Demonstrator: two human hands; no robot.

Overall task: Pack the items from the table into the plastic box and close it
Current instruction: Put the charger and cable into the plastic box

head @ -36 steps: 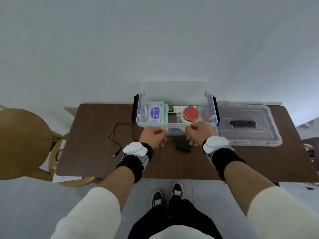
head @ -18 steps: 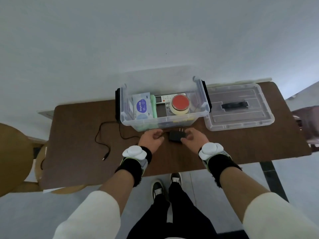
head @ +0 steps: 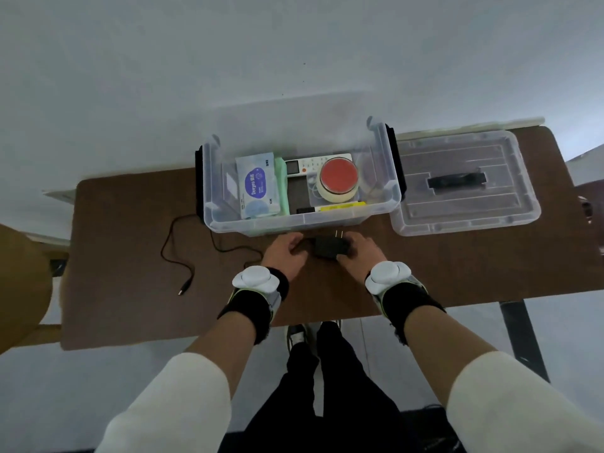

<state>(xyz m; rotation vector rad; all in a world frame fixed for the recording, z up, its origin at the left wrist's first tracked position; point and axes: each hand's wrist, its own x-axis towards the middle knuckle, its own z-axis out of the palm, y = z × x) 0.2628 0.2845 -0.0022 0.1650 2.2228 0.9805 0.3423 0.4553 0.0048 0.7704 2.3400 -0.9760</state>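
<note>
The adapter (head: 330, 247) sits between both hands, just short of the box (head: 294, 221). The right hand (head: 359, 254) curls round it; the left hand (head: 287, 256) meets its opposite side, hold unclear. It looks small, rigid and dense (prongs toward the box), so grip the body. The limp cable (head: 183, 263) left of the grip will likely drag.

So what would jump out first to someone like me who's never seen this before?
Most likely the red-topped round thing inside the open clear plastic box at the far edge of the table, with a blue pack of wipes to its left. Then the black power adapter just in front of the box, held by the right hand with the left hand close beside it. The lid lies to the box's right.
</note>
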